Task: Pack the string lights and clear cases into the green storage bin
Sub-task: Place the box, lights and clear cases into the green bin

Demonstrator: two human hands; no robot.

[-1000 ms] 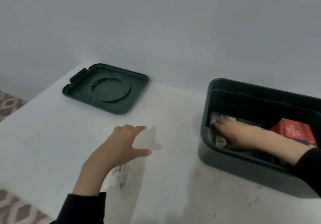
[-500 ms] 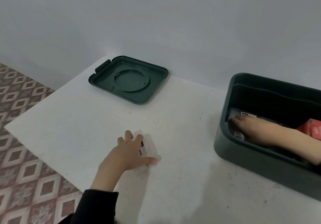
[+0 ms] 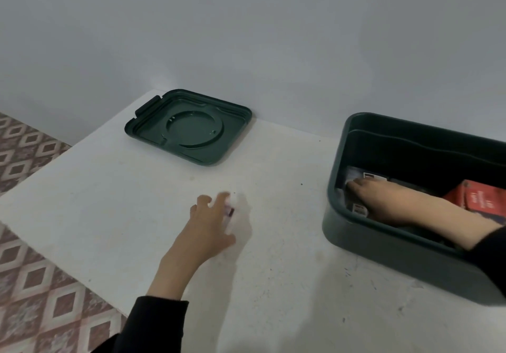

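Note:
The green storage bin (image 3: 383, 251) stands open at the table's right side. Inside it lie clear cases (image 3: 373, 178) with small labels and a red box (image 3: 482, 202). My right hand (image 3: 383, 199) reaches into the bin and rests flat on the clear cases, fingers straight. At mid table, my left hand (image 3: 208, 226) comes down over a clear case (image 3: 238, 207) with a small dark label, with the fingers on its far side and the thumb on its near side. The case is blurred and mostly hidden by the hand. No string lights show.
The bin's green lid (image 3: 191, 128) lies upside down at the back left of the white table (image 3: 109, 202), against the grey wall. The table's left edge drops to a patterned tile floor (image 3: 27, 284).
My view has swung left and back, which brings the floor into sight. My left hand has closed over the clear case on the table. My right hand has stayed in the bin.

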